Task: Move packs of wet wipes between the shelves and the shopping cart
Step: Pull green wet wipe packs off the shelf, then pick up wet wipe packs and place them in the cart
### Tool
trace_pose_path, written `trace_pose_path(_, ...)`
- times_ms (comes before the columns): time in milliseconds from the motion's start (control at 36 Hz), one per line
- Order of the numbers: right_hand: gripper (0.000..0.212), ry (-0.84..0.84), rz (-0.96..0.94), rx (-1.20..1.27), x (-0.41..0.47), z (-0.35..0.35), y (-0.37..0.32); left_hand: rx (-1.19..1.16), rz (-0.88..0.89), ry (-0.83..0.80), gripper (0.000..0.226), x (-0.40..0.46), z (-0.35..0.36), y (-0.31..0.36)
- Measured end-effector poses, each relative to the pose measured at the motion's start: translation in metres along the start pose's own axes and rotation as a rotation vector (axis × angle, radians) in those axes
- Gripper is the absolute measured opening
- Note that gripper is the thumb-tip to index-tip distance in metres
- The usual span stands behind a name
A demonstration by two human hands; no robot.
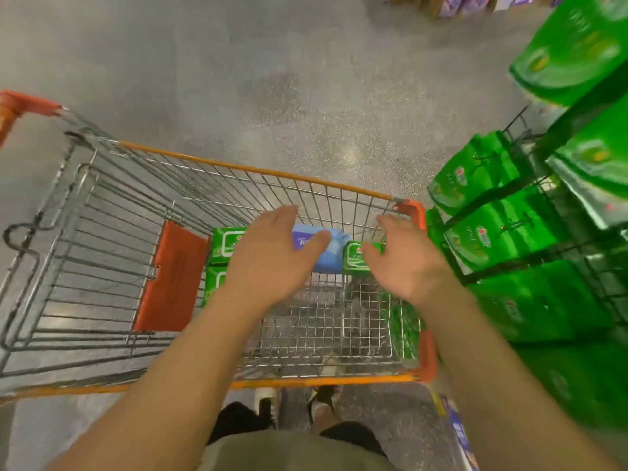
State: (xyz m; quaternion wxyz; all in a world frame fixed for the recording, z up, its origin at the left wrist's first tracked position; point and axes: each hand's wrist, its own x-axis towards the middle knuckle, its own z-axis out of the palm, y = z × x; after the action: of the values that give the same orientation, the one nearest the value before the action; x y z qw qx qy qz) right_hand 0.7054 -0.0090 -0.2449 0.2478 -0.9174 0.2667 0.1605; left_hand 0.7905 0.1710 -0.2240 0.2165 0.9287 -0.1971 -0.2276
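Head view, looking down into a wire shopping cart (238,171) w/ orange trim, on a grey speckled floor (238,79). Both bare hands reaching down over the far end of the basket. Left hand (272,253) above a blue pack of wet wipes (331,248), fingers straight and slightly spread, thumb angled toward the pack; touching or just above it, cannot tell which. Right hand (404,263) beside it, over a green pack (356,258), fingers loosely curved and apart, nothing gripped. More green packs at left (226,244), next to an orange child-seat flap (173,277), and one more green pack (402,324) standing on edge against the cart's right side. Shelves (523,229) immediately right of the cart, stacked w/ blurred green packs (503,239) on black wire racks. Step in hand, prob.: either reaching in to pick up packs for the shelves, or just letting go after setting them down; a single frame does not settle which. Next move, if a pickup: lower both hands, close fingers round the blue and green packs, lift clear of the wire rim, swing right toward the racks. Soft packs, so likely to need a firm wrap rather than a pinch.
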Motion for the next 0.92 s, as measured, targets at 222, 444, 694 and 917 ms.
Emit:
trace_pose_path(222,0.065,0.148,0.032,-0.031,-0.081,-0.038,-0.033,-0.091,0.083,-0.042,0.081,-0.044,-0.059,-0.003)
trace_pose_path(444,0.06,0.295,0.135,0.009,-0.171,-0.043,-0.059,-0.091,0.273,-0.093,0.086,-0.092,-0.081,-0.008)
trace_pose_path(694,0.068,0.445,0.356,0.049,-0.285,-0.041,-0.042,-0.031,0.54,-0.209,0.089,-0.152,-0.075,0.042)
trace_pose_path(917,0.062,0.565,0.575,0.116,-0.403,-0.039,0.0,0.026,0.771,-0.254,0.085,-0.221,-0.045,0.103)
